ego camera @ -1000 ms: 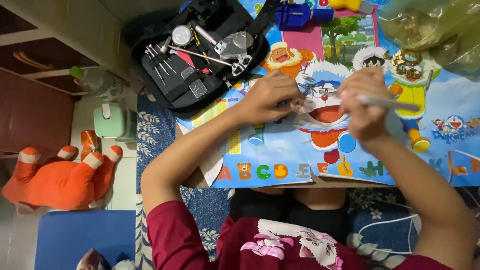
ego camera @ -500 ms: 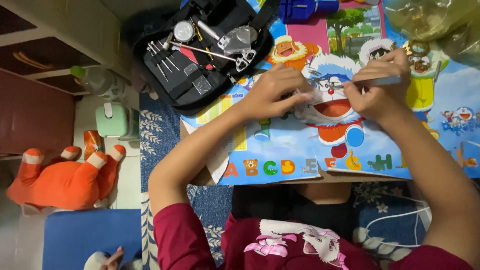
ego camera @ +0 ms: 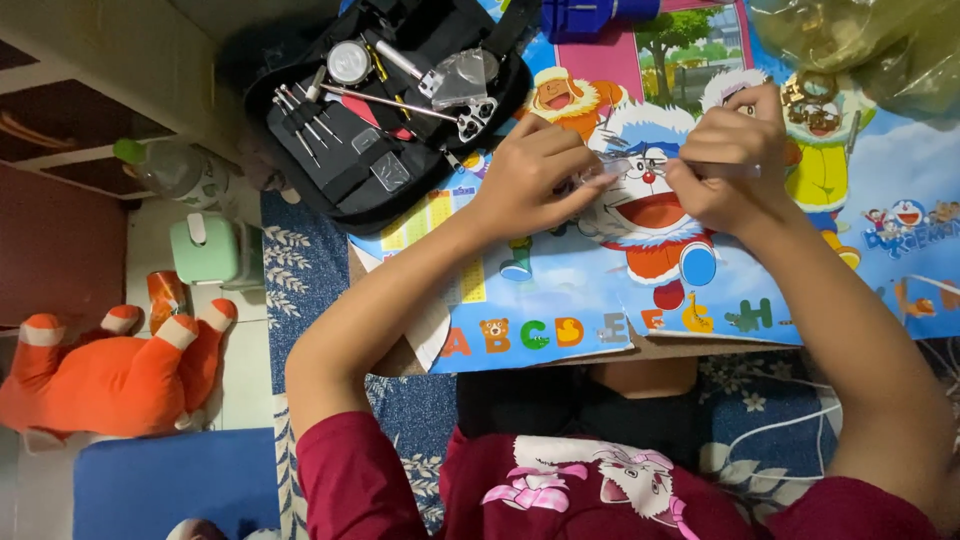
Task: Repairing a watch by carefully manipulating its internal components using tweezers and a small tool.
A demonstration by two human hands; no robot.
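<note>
Both hands work over a colourful cartoon poster (ego camera: 600,310) that covers the desk, and everything here is placed from that poster. The left hand (ego camera: 530,180) rests near the poster's middle, fingers curled narrow and pinched on something small at their tips; it is too small to tell what. The right hand (ego camera: 725,165) sits just beside it, over the big blue-and-white cartoon figure, closed around a thin silvery tool (ego camera: 735,170) that lies level across the fingers, its point aimed at the left fingertips. The two hands nearly meet.

At the poster's upper left corner lies an open black tool case (ego camera: 340,170), partly overlapping it, with small screwdrivers, tweezers and a round loupe inside. A blue block-shaped thing (ego camera: 590,15) sits at the poster's top edge, and a crumpled clear plastic bag (ego camera: 860,45) at its upper right. Well off the poster's left side, on the floor, lie an orange plush toy (ego camera: 100,370) and a mint-green box (ego camera: 210,250)
</note>
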